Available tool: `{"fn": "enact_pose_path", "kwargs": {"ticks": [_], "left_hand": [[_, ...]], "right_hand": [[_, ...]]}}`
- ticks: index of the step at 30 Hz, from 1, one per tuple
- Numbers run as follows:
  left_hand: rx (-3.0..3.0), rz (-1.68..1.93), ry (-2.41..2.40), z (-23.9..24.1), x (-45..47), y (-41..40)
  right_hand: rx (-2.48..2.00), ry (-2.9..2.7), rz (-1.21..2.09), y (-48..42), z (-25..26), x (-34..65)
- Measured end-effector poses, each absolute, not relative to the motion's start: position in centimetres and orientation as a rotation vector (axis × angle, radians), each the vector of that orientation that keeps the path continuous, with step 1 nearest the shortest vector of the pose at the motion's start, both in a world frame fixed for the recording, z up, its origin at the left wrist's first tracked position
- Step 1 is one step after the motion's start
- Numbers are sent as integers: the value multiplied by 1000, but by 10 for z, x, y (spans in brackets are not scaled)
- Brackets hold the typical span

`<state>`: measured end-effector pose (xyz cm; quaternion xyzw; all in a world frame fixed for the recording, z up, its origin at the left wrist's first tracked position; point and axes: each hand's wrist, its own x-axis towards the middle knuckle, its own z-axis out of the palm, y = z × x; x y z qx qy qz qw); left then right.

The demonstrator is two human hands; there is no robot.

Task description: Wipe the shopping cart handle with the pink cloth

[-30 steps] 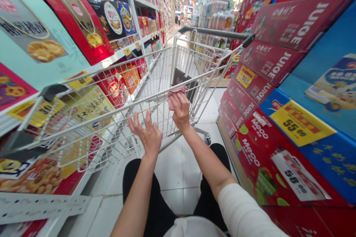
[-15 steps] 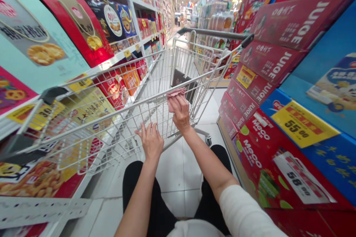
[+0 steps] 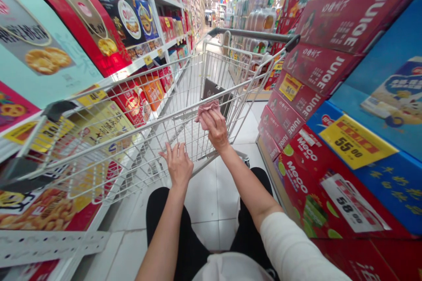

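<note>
A wire shopping cart (image 3: 154,121) stands across in front of me, its dark handle (image 3: 253,35) at the far right end. In my right hand (image 3: 216,129) is a crumpled pink cloth (image 3: 209,107), pressed against the cart's upper side rail. Part of the cloth is hidden under the fingers. Lower and to the left, my left hand (image 3: 179,164) has its fingers spread at the side wires; the fingertips seem to rest on them. A dark panel (image 3: 216,95) hangs inside the cart behind the cloth.
Shelves with boxed snacks (image 3: 49,44) line the left side, close to the cart's front. At right, stacked red drink cartons (image 3: 332,22) and a blue carton (image 3: 392,101) stand near my arm. White floor tiles (image 3: 202,202) show between my knees.
My right hand has shifted slightly along the rail, and the cloth looks more bunched. The left hand has barely moved. The whole view has shifted a little.
</note>
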<state>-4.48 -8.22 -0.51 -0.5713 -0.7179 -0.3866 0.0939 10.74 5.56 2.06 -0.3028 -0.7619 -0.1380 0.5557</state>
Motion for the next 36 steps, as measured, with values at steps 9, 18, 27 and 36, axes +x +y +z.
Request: {"fn": "enact_pose_path", "kwargs": {"ticks": [9,18,27,36], "left_hand": [[-1698,-1162,-2139,-3,-44,-84],[-1702,-1159,-2163,-2,-43,-84],[-1717,-1162,-2182,-1,-44,-84],[-1702,-1169,-2177,-3,-43,-84]], "right_hand": [[-641,-1993,-195,26,-35,107],[-743,-1681,-204,77,29,133],[-771,-1708,-145,29,-52,120],[-978,-1591,-23,37,-86,89]]}}
